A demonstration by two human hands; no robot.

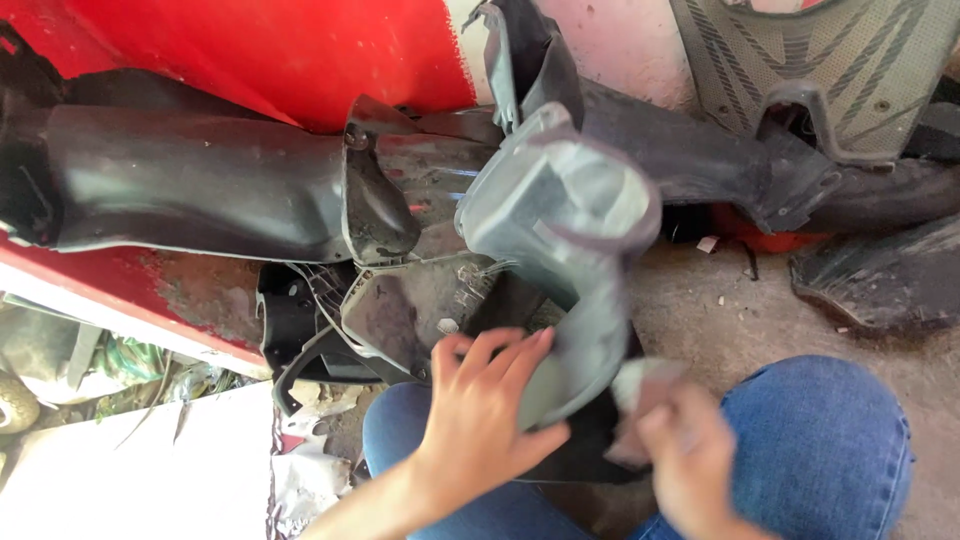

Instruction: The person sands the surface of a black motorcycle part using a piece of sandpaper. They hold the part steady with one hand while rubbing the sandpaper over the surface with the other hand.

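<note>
A grey plastic scooter body panel (pixel 560 215), curved and dusty, stands tilted over my knees. My left hand (pixel 480 410) grips its lower stem, fingers wrapped around the edge. My right hand (pixel 685 455), blurred by motion, holds a small pale cloth (pixel 640 390) against the panel's lower right side. Both knees in blue jeans (pixel 820 440) show beneath.
Black plastic fairing pieces (pixel 200 180) lie against a red wall (pixel 270 50) at left and centre. A ribbed grey footboard panel (pixel 820 70) leans at top right, another dark panel (pixel 880 280) on the concrete floor at right. White scraps and debris (pixel 150 460) lie at lower left.
</note>
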